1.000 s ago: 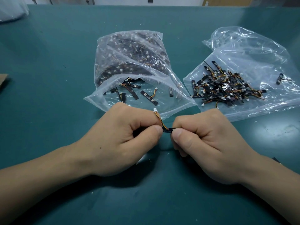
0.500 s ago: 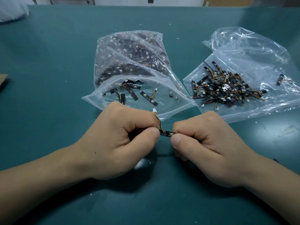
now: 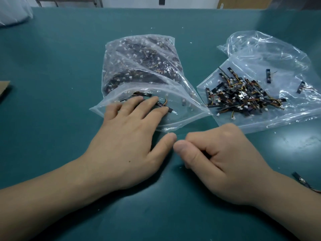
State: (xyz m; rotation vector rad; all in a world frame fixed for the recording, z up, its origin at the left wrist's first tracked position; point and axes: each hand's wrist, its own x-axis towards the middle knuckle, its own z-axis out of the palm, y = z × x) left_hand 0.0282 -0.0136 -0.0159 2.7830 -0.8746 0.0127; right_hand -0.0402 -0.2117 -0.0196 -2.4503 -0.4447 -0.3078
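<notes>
The left hand (image 3: 128, 145) lies flat in the mouth of the full plastic bag (image 3: 139, 66), its grip spread: fingers (image 3: 151, 101) straight and fanned, pressing down on the loose pieces there, pinching nothing yet. The likely pick is the black circuit strip (image 3: 169, 110) with an orange-and-yellow wire lead, touching the tips of the index and middle fingers and just ahead of them. Its long axis slants across the fingers, not along them – so the index finger already rests on its near end, while the thumb sits well back, outside the bag, over the table (image 3: 52, 66). To lift the strip, I judge, the thumb must come forward under the bag's lip and meet the index finger across the strip's narrow width.

The right hand (image 3: 224, 159) rests behind and to the right of that grip, on the table, fingers curled under and thumb pressed against the index finger; whether anything is pinched inside I cannot tell. It is clearly farther from the strip than the left – the pick falls to the left hand.

Beyond the right hand's knuckles, a pile of wired strips (image 3: 243, 96) lies on a second, flattened bag (image 3: 260, 54).
</notes>
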